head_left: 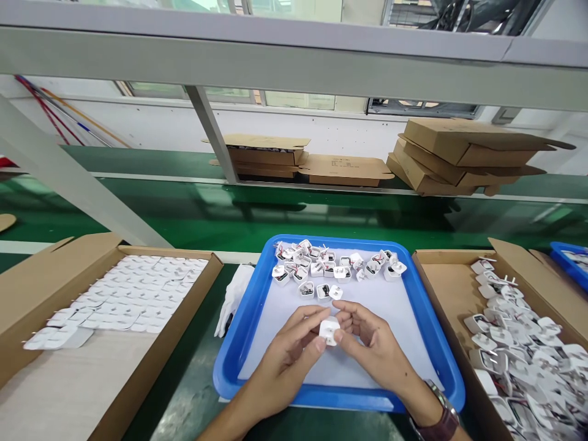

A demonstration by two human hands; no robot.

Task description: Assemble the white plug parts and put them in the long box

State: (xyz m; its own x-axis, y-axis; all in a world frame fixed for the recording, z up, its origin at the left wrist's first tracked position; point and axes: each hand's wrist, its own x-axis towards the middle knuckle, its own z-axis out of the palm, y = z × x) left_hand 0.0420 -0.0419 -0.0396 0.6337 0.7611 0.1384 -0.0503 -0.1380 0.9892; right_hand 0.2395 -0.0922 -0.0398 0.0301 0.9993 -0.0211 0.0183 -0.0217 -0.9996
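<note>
"Two open cardboard cartons, one each side. Left one first?"

"Left carton (166, 343): flat white pieces (138, 291) in tidy overlapping rows at the far part, bare liner nearer us."

"Next?"

"White cloth (233, 297), crumpled on the bench just beside the tray. Then the blue tray (344, 398), lined with a white sheet."

"What's in it?"

"Open white housings (301, 274), dark parts and thin wires inside, bunched along the far edge. A few sit closer, just beyond the fingers."

"Hands?"

"Left hand (287, 355): thumb and forefinger bent in, tips right at the white plug piece (329, 331). Pressing or only touching, can't tell from where I stand."

"And the piece itself?"

"Between both hands, held up over the near half of the tray, pronged face showing."

"Right hand (374, 346)?"

"Pinching it. Thumb on the lower right corner, fingers curled round behind. Wristwatch (438, 410) on that wrist."

"Far right?"

"Right carton (443, 275): loose white parts (528, 343) heaped along its right side, some with prongs up. Past it, a second blue tray (569, 263), partly cut off."
</note>
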